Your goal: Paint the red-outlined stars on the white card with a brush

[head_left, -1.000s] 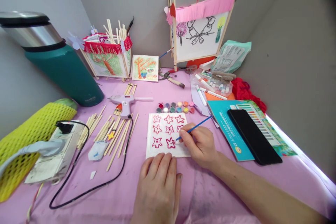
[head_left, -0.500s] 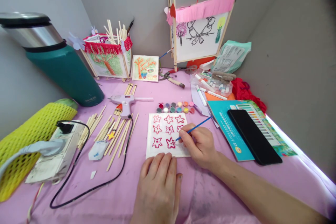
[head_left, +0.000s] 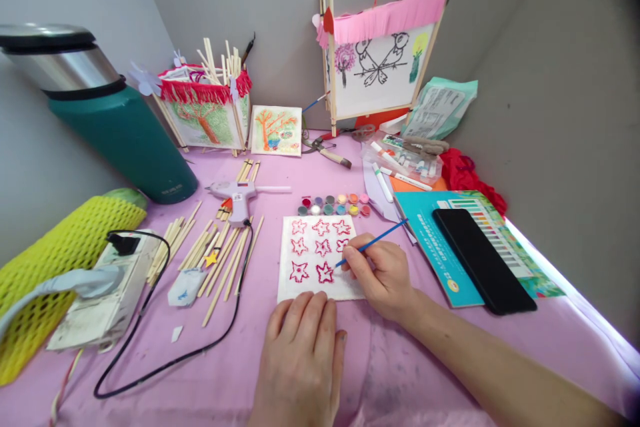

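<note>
A blue paintbrush [head_left: 377, 238] is pinched in my right hand [head_left: 381, 273], its tip at the bottom middle star on a white square sheet [head_left: 311, 287]. Several red star outlines are painted on the sheet in rows; my right hand hides part of its right side. Flat at the near edge lies my left hand [head_left: 303, 353], fingers stretched out and fingertips touching the sheet. Just beyond the sheet stand two rows of small paint pots [head_left: 328, 209] in several colours.
Left of the sheet are a glue gun [head_left: 235, 197] with a black cord, wooden sticks [head_left: 220, 267], a power strip [head_left: 103, 300] and a teal bottle [head_left: 125, 127]. A phone [head_left: 483, 260] rests on a blue book [head_left: 435, 240] at right. Behind stands a stick-framed lantern [head_left: 385, 73].
The brush handle has shifted very slightly to the right and up at its far end. My left hand stays where it was.
</note>
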`<state>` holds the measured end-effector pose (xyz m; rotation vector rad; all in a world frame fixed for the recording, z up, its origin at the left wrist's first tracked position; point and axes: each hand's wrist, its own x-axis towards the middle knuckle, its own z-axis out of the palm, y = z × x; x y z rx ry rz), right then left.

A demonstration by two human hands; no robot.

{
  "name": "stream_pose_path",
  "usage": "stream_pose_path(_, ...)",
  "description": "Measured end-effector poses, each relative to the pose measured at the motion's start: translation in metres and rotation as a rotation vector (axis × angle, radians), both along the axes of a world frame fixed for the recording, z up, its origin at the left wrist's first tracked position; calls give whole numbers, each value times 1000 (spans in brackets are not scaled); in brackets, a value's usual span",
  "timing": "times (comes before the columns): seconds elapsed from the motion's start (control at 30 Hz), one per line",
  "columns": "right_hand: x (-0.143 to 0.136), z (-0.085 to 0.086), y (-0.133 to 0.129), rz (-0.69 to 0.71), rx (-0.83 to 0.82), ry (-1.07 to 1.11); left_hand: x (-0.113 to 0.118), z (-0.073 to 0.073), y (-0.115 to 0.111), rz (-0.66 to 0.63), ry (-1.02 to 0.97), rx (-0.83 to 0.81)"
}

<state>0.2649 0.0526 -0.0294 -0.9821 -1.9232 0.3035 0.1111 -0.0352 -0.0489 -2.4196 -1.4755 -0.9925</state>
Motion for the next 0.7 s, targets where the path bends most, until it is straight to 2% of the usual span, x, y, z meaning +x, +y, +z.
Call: stream_pose_path(0.7, 1, 1, 1, 7, 63, -22, 0, -2, 0, -5, -11, 0)
